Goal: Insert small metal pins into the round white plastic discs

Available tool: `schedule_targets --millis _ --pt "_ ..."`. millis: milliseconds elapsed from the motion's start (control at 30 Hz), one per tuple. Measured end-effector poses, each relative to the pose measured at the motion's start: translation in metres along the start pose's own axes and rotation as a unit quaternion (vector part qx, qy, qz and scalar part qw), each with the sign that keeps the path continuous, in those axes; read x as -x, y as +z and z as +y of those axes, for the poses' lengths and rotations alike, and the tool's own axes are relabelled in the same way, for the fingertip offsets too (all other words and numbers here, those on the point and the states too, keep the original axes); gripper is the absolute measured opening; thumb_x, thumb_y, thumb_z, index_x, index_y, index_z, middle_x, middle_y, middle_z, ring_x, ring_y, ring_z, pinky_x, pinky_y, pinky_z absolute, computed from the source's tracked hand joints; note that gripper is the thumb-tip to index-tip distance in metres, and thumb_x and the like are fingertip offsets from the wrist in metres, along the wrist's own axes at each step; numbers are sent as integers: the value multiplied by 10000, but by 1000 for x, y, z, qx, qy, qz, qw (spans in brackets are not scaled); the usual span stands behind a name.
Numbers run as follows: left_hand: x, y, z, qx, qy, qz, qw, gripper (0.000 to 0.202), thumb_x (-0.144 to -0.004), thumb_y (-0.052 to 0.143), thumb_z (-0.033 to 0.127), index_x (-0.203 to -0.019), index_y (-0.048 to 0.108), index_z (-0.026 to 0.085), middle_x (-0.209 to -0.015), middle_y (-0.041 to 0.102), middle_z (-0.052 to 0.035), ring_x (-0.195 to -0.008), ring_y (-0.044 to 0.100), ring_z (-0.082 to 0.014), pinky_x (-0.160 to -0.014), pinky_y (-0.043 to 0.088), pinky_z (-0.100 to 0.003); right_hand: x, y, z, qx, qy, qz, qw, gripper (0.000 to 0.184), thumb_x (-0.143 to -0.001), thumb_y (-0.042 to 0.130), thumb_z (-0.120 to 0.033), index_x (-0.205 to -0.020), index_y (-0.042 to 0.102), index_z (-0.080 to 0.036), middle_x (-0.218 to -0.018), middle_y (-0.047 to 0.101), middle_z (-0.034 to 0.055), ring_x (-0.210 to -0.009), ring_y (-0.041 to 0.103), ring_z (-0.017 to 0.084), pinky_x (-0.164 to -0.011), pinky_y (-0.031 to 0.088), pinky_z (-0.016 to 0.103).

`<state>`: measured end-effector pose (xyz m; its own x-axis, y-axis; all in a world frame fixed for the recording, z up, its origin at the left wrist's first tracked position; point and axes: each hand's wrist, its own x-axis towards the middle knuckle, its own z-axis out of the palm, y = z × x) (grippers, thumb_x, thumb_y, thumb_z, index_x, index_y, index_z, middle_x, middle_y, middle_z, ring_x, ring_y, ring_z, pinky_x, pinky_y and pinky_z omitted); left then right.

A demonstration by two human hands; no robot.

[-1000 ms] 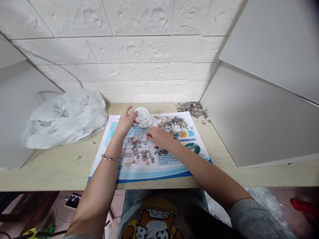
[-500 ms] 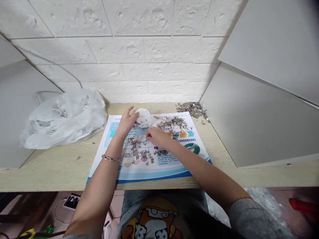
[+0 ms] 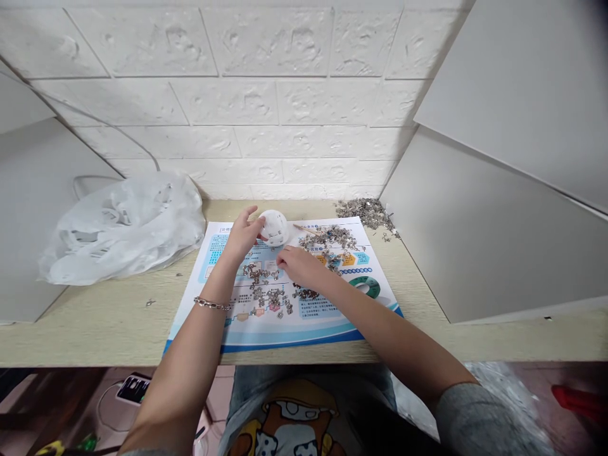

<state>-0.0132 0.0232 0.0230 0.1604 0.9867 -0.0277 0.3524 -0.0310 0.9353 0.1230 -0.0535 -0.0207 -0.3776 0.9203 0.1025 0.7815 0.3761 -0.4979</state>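
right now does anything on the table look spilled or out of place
Yes: some small metal pieces lie loose on the tabletop left of the printed sheet, apart from the clusters on it, so they look strayed. The back-right metal heap also trails loose pieces at its front.

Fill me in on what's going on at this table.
A person is handling a white round piece, gripping its left edge with the left hand. The right hand is close by on the near side, fingertips drawn together; whether they pinch anything is too small to tell. Small metal parts lie scattered in clusters on a printed sheet. A heap of metal pieces sits at the back right, and a plastic bag lies at the left.
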Motion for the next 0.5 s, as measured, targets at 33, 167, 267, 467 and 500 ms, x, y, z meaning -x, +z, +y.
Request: schedule_targets --millis 33,167,267,467,500 --pt "0 0 0 0 1 0 1000 470 -816 499 247 -1264 393 151 -724 584 -56 -517 552 -118 -407 328 -195 1 -1 -1 -2 -11 -1 1000 177 -846 392 -139 -825 568 -140 -881 552 81 -778 490 135 -644 375 271" --pt "1 -1 0 0 6 0 1000 466 -811 504 263 -1255 405 159 -757 593 -63 -533 555 -120 -409 342 -192 4 -6 -6 -6 -39 -31 999 177 -835 480 -279 -912 614 -192 -898 540 68 -805 489 148 -649 372 266" --pt "0 -1 -1 -4 6 -3 1000 470 -805 506 272 -1251 411 159 -758 590 -62 -525 553 -120 -405 346 -191 4 -6 -7 15 -47 -34 998 168 -826 502 -268 -899 640 -208 -857 527 58 -798 485 143 -654 366 258" --pt "-2 0 -4 -13 10 -8 1000 464 -799 505 283 -1238 426 153 -729 584 -55 -534 564 -131 -409 354 -194 4 0 -7 57 -94 -2 994 243 -874 403 -223 -859 634 -148 -814 534 62 -772 480 126 -664 359 250" --pt "-2 0 -4 -11 10 -10 1000 463 -799 503 280 -1237 425 152 -713 578 -48 -530 562 -130 -408 352 -193 4 1 -8 65 -103 4 993 256 -880 388 -221 -852 628 -140 -813 537 64 -769 480 127 -667 360 252"
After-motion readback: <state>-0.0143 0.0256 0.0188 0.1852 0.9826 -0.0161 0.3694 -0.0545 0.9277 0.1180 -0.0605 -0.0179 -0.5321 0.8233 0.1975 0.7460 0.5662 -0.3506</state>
